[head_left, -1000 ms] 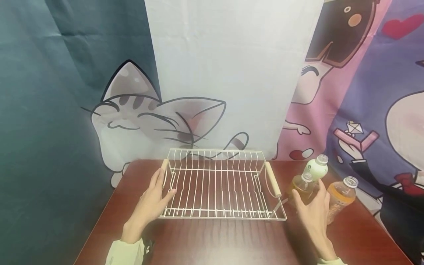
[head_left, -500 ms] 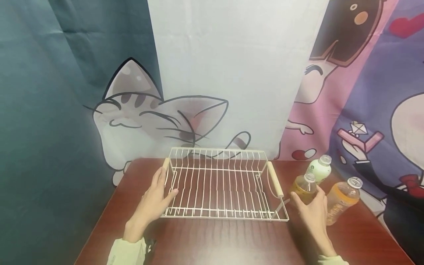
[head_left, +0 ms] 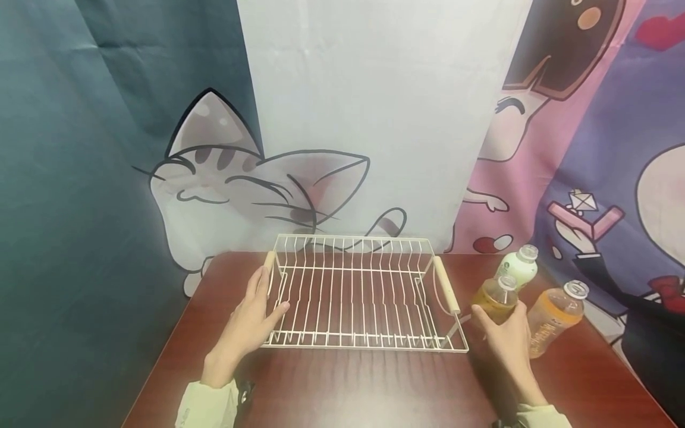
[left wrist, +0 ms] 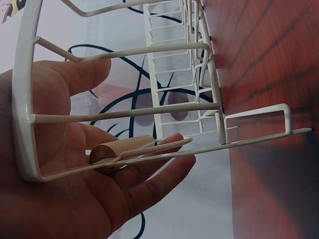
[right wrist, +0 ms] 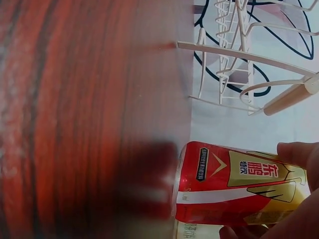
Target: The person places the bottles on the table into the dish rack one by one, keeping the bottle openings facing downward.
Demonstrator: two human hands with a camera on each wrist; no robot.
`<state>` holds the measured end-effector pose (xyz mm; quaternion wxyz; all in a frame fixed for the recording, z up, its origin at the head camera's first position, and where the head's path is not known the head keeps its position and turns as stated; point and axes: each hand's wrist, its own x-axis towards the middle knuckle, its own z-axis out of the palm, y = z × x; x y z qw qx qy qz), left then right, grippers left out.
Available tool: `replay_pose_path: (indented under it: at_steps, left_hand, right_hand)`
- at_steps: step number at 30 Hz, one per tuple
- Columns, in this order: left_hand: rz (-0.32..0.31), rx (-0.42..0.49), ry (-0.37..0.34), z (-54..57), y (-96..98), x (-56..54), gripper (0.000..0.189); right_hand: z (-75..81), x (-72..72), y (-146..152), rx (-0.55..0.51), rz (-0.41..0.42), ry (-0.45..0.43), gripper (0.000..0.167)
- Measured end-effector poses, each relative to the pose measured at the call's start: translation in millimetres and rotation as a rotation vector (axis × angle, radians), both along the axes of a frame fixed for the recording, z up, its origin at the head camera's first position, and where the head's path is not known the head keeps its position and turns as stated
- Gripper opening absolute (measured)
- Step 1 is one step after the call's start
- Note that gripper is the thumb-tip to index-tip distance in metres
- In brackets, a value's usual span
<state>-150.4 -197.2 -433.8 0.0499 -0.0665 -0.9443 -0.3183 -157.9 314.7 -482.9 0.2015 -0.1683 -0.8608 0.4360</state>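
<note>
A cream wire dish rack with wooden handles stands on the table in the head view. My left hand lies along its left end, thumb apart and fingers loosely extended beside the wooden handle. To the right of the rack, my right hand grips a clear-capped bottle of amber drink between thumb and fingers. The right wrist view shows its red and gold label, with the bottle's base close to the table surface. Part of the bottle is hidden behind the hand.
Behind the gripped bottle stands a pale green bottle. A bottle with an orange band is just right of the right hand. The dark red table backs onto a printed cloth.
My right thumb and fingers have come together around the amber bottle. The left hand keeps its place at the rack, and the head view has shifted slightly.
</note>
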Motion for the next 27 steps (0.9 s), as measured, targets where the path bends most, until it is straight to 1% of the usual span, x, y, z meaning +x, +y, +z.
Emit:
replay_pose_path:
  at_steps: [6,12,17,22,25,27]
  left_hand:
    - [0.001,-0.010,-0.040,2.3,-1.1,-0.3,0.094]
    - [-0.003,0.000,-0.052,4.0,-1.3,-0.6,0.095]
    - [-0.008,0.000,-0.050,4.9,-1.5,0.3,0.095]
    - [-0.014,0.007,-0.031,5.8,-2.0,0.7,0.095]
    - [-0.019,0.014,-0.020,6.0,-2.4,0.7,0.095]
    - [-0.021,0.019,-0.013,6.0,-2.7,0.6,0.095]
  right_hand:
    - [4.6,6.1,-4,-0.010,-0.009,0.052,0.083]
    - [22.4,15.0,-11,0.013,-0.039,0.151,0.081]
    - [40.8,21.9,-18,0.073,-0.049,0.250,0.082]
    - [55.2,24.0,-26,0.146,-0.056,0.349,0.080]
    - [61.4,25.8,-31,0.180,-0.043,0.397,0.079]
    - [64.4,26.8,-33,0.206,-0.018,0.441,0.078]
